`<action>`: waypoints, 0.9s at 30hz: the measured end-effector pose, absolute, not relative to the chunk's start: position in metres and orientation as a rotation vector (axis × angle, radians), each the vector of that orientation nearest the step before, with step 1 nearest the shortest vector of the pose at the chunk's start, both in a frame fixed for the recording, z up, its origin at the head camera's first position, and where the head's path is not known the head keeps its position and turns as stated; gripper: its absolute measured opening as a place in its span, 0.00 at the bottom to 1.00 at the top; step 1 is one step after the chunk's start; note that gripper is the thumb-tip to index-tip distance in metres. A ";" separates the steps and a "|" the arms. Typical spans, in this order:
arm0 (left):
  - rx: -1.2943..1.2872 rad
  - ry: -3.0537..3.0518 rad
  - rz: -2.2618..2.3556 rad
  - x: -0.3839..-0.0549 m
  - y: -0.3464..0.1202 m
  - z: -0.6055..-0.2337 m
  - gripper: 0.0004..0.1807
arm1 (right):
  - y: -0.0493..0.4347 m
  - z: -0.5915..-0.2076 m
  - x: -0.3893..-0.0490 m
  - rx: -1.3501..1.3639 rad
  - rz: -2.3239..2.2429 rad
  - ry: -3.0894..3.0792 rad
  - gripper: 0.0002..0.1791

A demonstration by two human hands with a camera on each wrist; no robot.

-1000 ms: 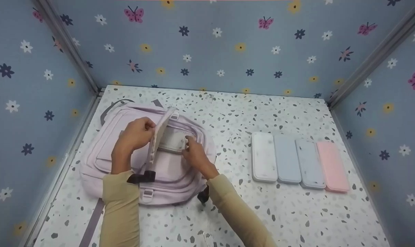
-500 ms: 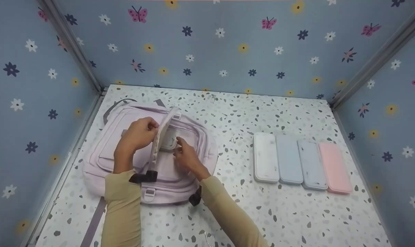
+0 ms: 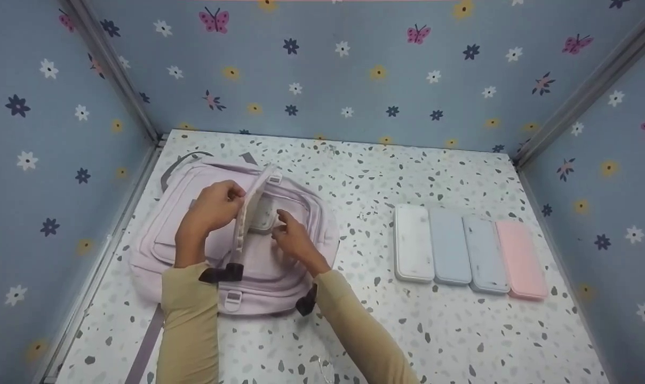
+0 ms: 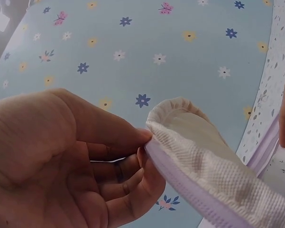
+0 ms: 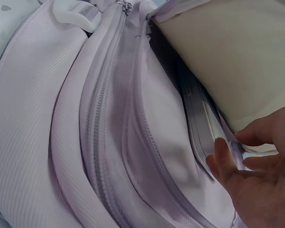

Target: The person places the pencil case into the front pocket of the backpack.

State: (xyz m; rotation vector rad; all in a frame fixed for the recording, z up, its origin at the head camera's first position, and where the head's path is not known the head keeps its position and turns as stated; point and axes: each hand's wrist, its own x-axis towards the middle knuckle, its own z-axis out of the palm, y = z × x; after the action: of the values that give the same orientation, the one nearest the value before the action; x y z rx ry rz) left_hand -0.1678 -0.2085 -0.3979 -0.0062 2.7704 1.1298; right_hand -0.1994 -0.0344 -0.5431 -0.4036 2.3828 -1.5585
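Note:
A lilac backpack [image 3: 191, 189] lies on the table with its front compartment unzipped. My left hand [image 3: 213, 205] pinches the zipped edge of the raised flap [image 3: 251, 210] between thumb and fingers; the flap's cream lining [image 4: 199, 135] shows in the left wrist view. Inside the compartment is a flat grey case [image 3: 262, 217] with rounded corners, its far part hidden behind the flap. My right hand [image 3: 296, 241] is at the case's near end with fingers loosely bent. In the right wrist view its fingertips [image 5: 223, 147] are right at the end of the case [image 5: 201, 123].
Several flat cases stand side by side at the right of the speckled table [image 3: 354, 330]: a white case [image 3: 412, 242], a light blue case [image 3: 449, 245], a pale grey-blue case [image 3: 485, 255] and a pink case [image 3: 519, 260]. Flowered panels [image 3: 322, 64] enclose the table. A strap [image 3: 143, 346] trails leftward.
The grey case has slid left, deeper under the flap, with my right hand following it. Over the last half second the case stays put and the right hand draws back slightly. The left hand keeps its grip.

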 end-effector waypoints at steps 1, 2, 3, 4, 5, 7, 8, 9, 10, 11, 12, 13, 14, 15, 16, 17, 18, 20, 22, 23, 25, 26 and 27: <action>-0.010 2.770 1.131 -0.168 -0.209 -0.398 0.15 | -0.033 -0.543 -0.201 -0.396 -1.571 2.389 0.29; -0.011 2.769 1.133 -0.168 -0.209 -0.398 0.15 | -0.031 -0.542 -0.202 -0.387 -1.585 2.394 0.29; -0.013 2.765 1.136 -0.168 -0.210 -0.397 0.15 | -0.028 -0.541 -0.203 -0.385 -1.597 2.399 0.29; -0.016 2.762 1.138 -0.168 -0.210 -0.397 0.15 | -0.026 -0.541 -0.204 -0.386 -1.611 2.404 0.29; -0.019 2.757 1.143 -0.167 -0.211 -0.397 0.15 | -0.024 -0.540 -0.205 -0.390 -1.618 2.412 0.29; -0.021 2.749 1.146 -0.167 -0.212 -0.397 0.15 | -0.019 -0.538 -0.207 -0.405 -1.628 2.431 0.28; -0.020 2.744 1.148 -0.167 -0.212 -0.397 0.15 | -0.017 -0.537 -0.207 -0.405 -1.642 2.429 0.28; -0.020 2.740 1.150 -0.167 -0.213 -0.397 0.15 | -0.014 -0.536 -0.208 -0.404 -1.650 2.429 0.28; -0.019 2.736 1.155 -0.167 -0.213 -0.397 0.15 | -0.011 -0.535 -0.208 -0.400 -1.658 2.428 0.28; -0.018 2.731 1.159 -0.167 -0.213 -0.397 0.15 | -0.008 -0.535 -0.209 -0.391 -1.667 2.427 0.28; -0.017 2.727 1.163 -0.167 -0.214 -0.396 0.15 | -0.005 -0.534 -0.209 -0.378 -1.676 2.425 0.28; -0.020 2.724 1.167 -0.166 -0.214 -0.396 0.15 | -0.002 -0.534 -0.209 -0.364 -1.683 2.423 0.28; -0.023 2.721 1.172 -0.166 -0.215 -0.396 0.15 | 0.001 -0.534 -0.210 -0.350 -1.688 2.424 0.28; -0.025 2.720 1.174 -0.166 -0.215 -0.396 0.15 | 0.005 -0.534 -0.210 -0.340 -1.690 2.427 0.28; -0.027 2.719 1.176 -0.166 -0.216 -0.396 0.15 | 0.008 -0.533 -0.210 -0.335 -1.698 2.431 0.28; -0.032 2.720 1.174 -0.166 -0.217 -0.396 0.15 | 0.011 -0.533 -0.210 -0.334 -1.707 2.434 0.28; -0.035 2.723 1.171 -0.165 -0.217 -0.396 0.15 | 0.014 -0.532 -0.210 -0.338 -1.719 2.438 0.28; -0.033 2.730 1.165 -0.165 -0.219 -0.396 0.15 | 0.021 -0.530 -0.209 -0.354 -1.737 2.449 0.28; -0.027 2.730 1.166 -0.165 -0.220 -0.396 0.15 | 0.029 -0.528 -0.208 -0.372 -1.752 2.463 0.28; -0.023 2.731 1.167 -0.165 -0.220 -0.396 0.15 | 0.032 -0.528 -0.208 -0.382 -1.755 2.472 0.28; -0.010 2.734 1.171 -0.165 -0.220 -0.396 0.15 | 0.040 -0.526 -0.207 -0.390 -1.746 2.504 0.28; -0.004 2.736 1.173 -0.165 -0.220 -0.395 0.15 | 0.045 -0.526 -0.206 -0.394 -1.743 2.519 0.29; -0.001 2.737 1.176 -0.164 -0.221 -0.395 0.15 | 0.049 -0.525 -0.206 -0.392 -1.742 2.533 0.28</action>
State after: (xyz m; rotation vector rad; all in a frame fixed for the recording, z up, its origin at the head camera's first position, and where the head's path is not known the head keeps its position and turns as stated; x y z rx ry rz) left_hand -0.1644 -0.2206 -0.3954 -0.0010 2.7373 1.1761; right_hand -0.2057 0.0491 -0.5250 -0.3920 2.5330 -1.7423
